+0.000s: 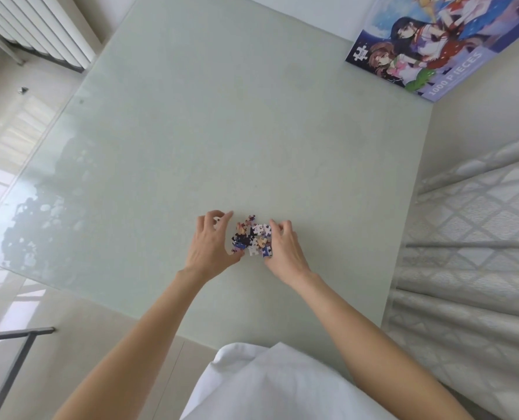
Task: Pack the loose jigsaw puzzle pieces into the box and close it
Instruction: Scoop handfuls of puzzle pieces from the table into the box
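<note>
The puzzle pieces [252, 239] lie heaped on the table [191, 131] between the left hand [211, 242], fingers curled and pinching one piece, and the right hand [284, 247], fingers curled onto the heap, with the box [443, 47] well apart at one o'clock.

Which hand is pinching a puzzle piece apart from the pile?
The left hand: its thumb and fingers pinch a pale piece clear of the pile, while the right hand rests against the pile.

Bare forearms, apparently white garment [270, 386]
</note>
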### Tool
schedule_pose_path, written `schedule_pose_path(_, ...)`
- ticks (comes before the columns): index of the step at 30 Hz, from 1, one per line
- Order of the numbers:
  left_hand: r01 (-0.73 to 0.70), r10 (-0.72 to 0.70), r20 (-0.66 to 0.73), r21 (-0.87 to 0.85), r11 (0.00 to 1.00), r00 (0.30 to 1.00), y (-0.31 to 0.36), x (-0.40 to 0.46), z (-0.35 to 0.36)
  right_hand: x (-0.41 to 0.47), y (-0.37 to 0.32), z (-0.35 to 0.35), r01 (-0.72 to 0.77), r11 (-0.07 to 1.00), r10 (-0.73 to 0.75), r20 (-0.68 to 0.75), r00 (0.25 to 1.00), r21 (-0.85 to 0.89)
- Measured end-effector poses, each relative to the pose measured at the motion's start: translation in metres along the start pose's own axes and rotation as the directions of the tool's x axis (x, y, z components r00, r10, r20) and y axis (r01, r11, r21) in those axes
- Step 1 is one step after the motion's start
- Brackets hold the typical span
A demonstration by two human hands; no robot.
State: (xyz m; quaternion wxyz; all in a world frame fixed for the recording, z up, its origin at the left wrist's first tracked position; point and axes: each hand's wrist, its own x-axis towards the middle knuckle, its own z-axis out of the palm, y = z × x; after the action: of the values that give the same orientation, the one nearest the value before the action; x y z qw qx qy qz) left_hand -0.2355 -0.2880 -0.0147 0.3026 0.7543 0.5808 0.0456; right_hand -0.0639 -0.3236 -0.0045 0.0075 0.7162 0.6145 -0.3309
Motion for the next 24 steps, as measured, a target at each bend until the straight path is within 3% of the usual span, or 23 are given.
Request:
schedule_pose_path(3,0.095,-0.095,0.035,0.013,0.995,0.995,0.0,-0.002,0.0,0.004,-0.013,0.008,0.049,0.998,-0.049,-0.026,0.998,0.025)
schedule_pose_path(10,0.053,-0.047,0.087,-0.065,0.996,0.995,0.011,0.0,0.001,0.01,-0.012,0.004,0.135,0.989,-0.134,-0.017,0.991,0.052)
schedule_pose_path(14,0.062,-0.047,0.128,-0.12,0.991,0.991,0.01,0.0,0.001,0.012,-0.012,-0.001,0.127,0.992,-0.126,0.008,0.992,-0.02)
schedule_pose_path(24,0.069,-0.066,0.181,-0.008,0.998,0.981,0.017,0.003,0.004,0.015,-0.019,-0.004,0.167,0.984,-0.163,0.064,0.985,-0.058)
